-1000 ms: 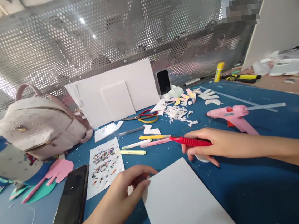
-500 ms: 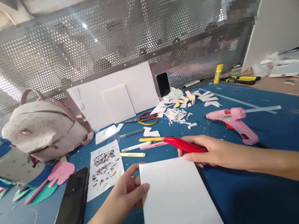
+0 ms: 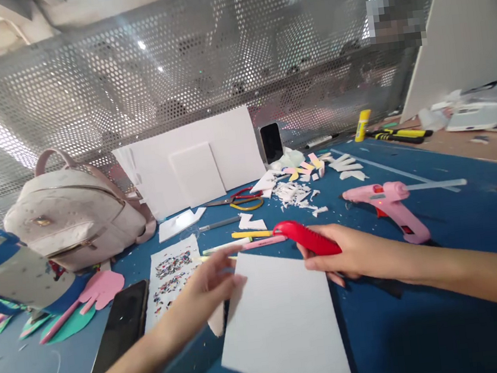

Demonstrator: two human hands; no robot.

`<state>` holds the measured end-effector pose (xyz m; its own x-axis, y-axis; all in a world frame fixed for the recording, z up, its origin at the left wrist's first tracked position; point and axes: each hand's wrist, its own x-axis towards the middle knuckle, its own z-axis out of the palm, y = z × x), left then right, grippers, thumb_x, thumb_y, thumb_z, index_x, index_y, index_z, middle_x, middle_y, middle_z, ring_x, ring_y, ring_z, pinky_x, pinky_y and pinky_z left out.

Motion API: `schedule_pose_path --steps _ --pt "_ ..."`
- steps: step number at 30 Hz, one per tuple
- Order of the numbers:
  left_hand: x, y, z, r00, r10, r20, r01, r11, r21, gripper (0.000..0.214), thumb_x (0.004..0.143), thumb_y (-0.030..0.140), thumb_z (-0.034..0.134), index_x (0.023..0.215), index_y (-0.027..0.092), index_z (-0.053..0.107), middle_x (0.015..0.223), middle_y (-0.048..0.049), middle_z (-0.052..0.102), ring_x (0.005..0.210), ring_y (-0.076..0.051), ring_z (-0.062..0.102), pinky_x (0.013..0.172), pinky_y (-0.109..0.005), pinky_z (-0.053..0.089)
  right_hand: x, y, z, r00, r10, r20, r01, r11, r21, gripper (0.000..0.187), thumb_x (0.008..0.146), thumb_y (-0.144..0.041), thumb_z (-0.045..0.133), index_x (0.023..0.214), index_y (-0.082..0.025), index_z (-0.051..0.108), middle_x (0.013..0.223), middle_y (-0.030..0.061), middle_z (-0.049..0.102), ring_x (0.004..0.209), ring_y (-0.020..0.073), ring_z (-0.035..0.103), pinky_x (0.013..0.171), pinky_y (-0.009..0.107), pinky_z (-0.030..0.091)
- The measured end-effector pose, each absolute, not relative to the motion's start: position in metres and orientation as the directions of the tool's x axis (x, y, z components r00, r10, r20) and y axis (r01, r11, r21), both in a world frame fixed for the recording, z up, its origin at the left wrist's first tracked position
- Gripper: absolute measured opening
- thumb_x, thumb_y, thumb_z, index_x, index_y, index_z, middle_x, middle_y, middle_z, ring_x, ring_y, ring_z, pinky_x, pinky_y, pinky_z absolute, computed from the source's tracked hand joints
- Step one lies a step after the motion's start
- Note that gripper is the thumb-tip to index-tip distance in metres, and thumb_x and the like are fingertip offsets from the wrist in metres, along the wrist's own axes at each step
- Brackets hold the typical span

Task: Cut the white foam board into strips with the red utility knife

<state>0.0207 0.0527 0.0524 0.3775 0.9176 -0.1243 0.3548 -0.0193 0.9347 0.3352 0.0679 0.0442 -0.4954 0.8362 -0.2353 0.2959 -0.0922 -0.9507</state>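
A blank white board is held low over the blue table, tilted, its near end cut off by the bottom of the view. My left hand is at its upper left corner, thumb on the face and fingers along the edge. The red utility knife lies in my right hand, fingers wrapped round its handle. That hand's fingertips also touch the board's upper right corner. Whether the knife's blade is out cannot be seen. A small white piece shows under my left hand.
A pink glue gun lies to the right. Beyond the hands are scissors, a yellow marker and white scraps. On the left are a phone, a sheet of glittery bits and a backpack.
The white board has turned and shifted left, showing its lower left corner. My left hand has moved up with its fingers straighter. The red knife has tilted slightly in my right hand.
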Motion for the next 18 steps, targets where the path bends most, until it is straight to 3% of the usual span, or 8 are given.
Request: schedule_pose_path --steps 3,5,6,9,12,15,18 --pt "-0.017 0.106 0.074 0.271 0.959 0.085 0.494 -0.214 0.843 0.043 0.099 0.04 0.065 0.138 0.023 0.058 0.136 -0.0089 0.066 0.127 -0.024 0.064 0.109 -0.042 0.052 0.335 0.072 0.05 -0.399 0.888 -0.229 0.214 -0.153 -0.965 0.034 0.093 -0.046 0.074 0.104 -0.02 0.055 0.064 0.0 0.066 0.039 0.0033 0.03 0.037 0.017 0.017" --pt "-0.049 0.146 0.085 0.203 0.97 0.137 0.628 -0.236 0.742 0.038 0.101 0.039 0.067 0.132 0.018 0.062 0.136 -0.011 0.064 0.123 -0.028 0.064 0.104 -0.051 0.054 0.334 0.077 0.055 -0.323 0.925 -0.199 0.148 -0.158 -0.976 0.034 0.093 -0.044 0.074 0.105 -0.02 0.053 0.074 0.0035 0.071 0.039 0.0012 0.025 0.037 0.017 0.015" --pt "-0.064 0.166 0.088 0.179 0.977 0.12 0.695 -0.212 0.687 0.036 0.101 0.038 0.068 0.129 0.017 0.064 0.134 -0.0105 0.065 0.118 -0.027 0.066 0.1 -0.05 0.057 0.331 0.081 0.057 -0.287 0.941 -0.181 0.118 -0.153 -0.981 0.032 0.093 -0.041 0.075 0.104 -0.02 0.054 0.078 0.0043 0.072 0.039 0.0009 0.026 0.037 0.017 0.016" --pt "-0.098 0.212 0.083 0.119 0.992 0.041 0.834 -0.122 0.539 0.034 0.101 0.038 0.067 0.129 0.018 0.065 0.132 -0.0094 0.066 0.112 -0.025 0.068 0.095 -0.046 0.06 0.318 0.1 0.06 -0.208 0.967 -0.145 0.053 -0.136 -0.989 0.023 0.097 -0.034 0.074 0.105 -0.018 0.06 0.089 0.0047 0.072 0.046 0.0039 0.042 0.039 0.017 0.033" --pt "-0.113 0.24 0.069 0.104 0.994 -0.03 0.893 -0.08 0.443 0.036 0.101 0.038 0.068 0.131 0.018 0.063 0.133 -0.01 0.065 0.113 -0.026 0.068 0.095 -0.047 0.06 0.298 0.123 0.06 -0.163 0.977 -0.135 0.012 -0.135 -0.991 0.025 0.104 -0.035 0.066 0.121 -0.017 0.065 0.11 0.0062 0.069 0.082 0.016 0.069 0.067 0.03 0.061" --pt "-0.119 0.258 0.06 0.107 0.99 -0.09 0.915 -0.063 0.398 0.037 0.101 0.038 0.068 0.132 0.018 0.063 0.133 -0.0102 0.065 0.113 -0.026 0.068 0.095 -0.047 0.06 0.281 0.142 0.059 -0.148 0.98 -0.135 -0.013 -0.138 -0.99 0.033 0.103 -0.036 0.067 0.131 -0.018 0.064 0.128 0.0098 0.067 0.105 0.0241 0.07 0.087 0.043 0.062" --pt "-0.125 0.268 0.058 0.1 0.987 -0.124 0.918 -0.043 0.394 0.038 0.101 0.038 0.068 0.132 0.017 0.063 0.133 -0.0101 0.065 0.113 -0.026 0.068 0.094 -0.047 0.06 0.274 0.149 0.059 -0.172 0.975 -0.143 -0.024 -0.15 -0.988 0.036 0.102 -0.036 0.068 0.133 -0.018 0.063 0.132 0.0106 0.065 0.11 0.0259 0.069 0.091 0.046 0.061"
